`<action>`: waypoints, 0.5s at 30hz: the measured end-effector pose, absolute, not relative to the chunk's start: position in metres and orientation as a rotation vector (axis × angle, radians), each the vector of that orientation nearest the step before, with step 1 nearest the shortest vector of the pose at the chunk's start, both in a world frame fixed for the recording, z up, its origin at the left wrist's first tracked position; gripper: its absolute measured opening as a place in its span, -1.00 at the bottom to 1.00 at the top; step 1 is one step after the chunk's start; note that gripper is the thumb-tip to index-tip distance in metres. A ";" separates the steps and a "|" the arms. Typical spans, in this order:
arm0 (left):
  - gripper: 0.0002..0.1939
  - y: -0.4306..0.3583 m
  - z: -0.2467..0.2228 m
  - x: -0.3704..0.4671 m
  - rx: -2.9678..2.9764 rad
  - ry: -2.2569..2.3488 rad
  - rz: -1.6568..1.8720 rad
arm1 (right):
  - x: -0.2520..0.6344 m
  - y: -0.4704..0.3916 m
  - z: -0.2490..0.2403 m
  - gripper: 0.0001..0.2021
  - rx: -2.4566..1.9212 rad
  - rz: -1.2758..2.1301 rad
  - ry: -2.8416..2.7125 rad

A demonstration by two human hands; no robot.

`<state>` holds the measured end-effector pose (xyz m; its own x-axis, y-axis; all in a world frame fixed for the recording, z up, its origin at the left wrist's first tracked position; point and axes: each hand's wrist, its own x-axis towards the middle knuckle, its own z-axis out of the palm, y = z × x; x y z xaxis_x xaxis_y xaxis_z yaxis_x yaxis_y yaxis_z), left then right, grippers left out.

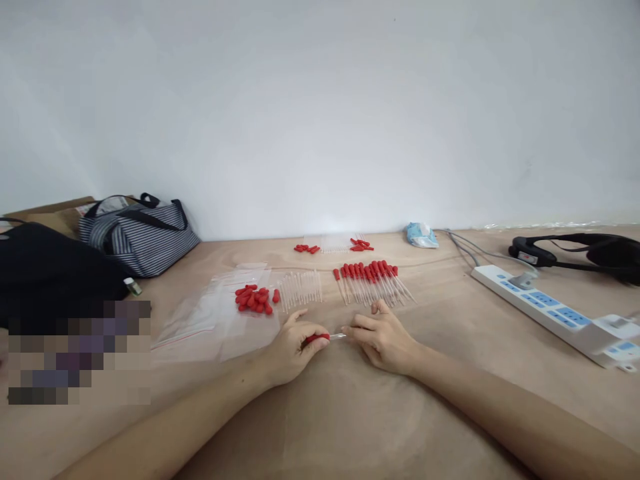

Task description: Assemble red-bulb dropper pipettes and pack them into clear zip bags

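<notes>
Between thumb and fingers, my left hand (295,348) pinches a red rubber bulb (320,338). A short clear glass tube (338,336) runs from the bulb to the fingertips of my right hand (383,337), which are closed on its other end. Beyond my left hand, loose red bulbs (255,300) are heaped on clear plastic bags, beside a row of clear tubes (301,288). Past my right hand lies a fan of droppers (373,277), red bulbs fitted on their tubes.
Further back are more red bulbs (361,245) and tubes. Plastic bags (200,313) lie left, near a striped bag (145,233) and a black bag (55,280). To the right are a power strip (545,310), a blue-white packet (422,235) and a black headset (575,257).
</notes>
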<state>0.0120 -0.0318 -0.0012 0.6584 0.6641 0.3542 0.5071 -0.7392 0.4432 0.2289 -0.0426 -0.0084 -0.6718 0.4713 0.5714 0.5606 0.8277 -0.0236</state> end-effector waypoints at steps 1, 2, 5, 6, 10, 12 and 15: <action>-0.83 -0.031 -0.003 0.012 2.584 0.934 0.732 | 0.228 -0.043 -0.008 -0.76 -0.758 -0.233 -2.427; -0.83 -0.030 -0.004 0.012 2.601 0.930 0.745 | 0.227 -0.043 -0.009 -0.77 -0.763 -0.245 -2.421; -0.81 -0.030 -0.007 0.012 2.659 0.900 0.784 | 0.224 -0.045 -0.010 -0.78 -0.783 -0.198 -2.403; -0.81 -0.030 -0.007 0.012 2.677 0.882 0.793 | 0.222 -0.046 -0.010 -0.78 -0.791 -0.165 -2.403; -0.83 -0.034 -0.003 0.013 2.732 0.804 0.792 | 0.218 -0.050 -0.012 -0.76 -0.839 -0.018 -2.404; -0.84 -0.035 -0.002 0.013 2.753 0.773 0.799 | 0.216 -0.052 -0.012 -0.76 -0.868 0.033 -2.404; -0.84 -0.034 -0.006 0.014 2.776 0.710 0.904 | 0.215 -0.053 -0.013 -0.76 -0.894 0.097 -2.420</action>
<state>0.0135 -0.0340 -0.0060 0.7085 0.4758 0.5212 0.3934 -0.8794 0.2681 0.2151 -0.0531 -0.0127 -0.6256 0.6195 0.4741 0.5797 0.7759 -0.2489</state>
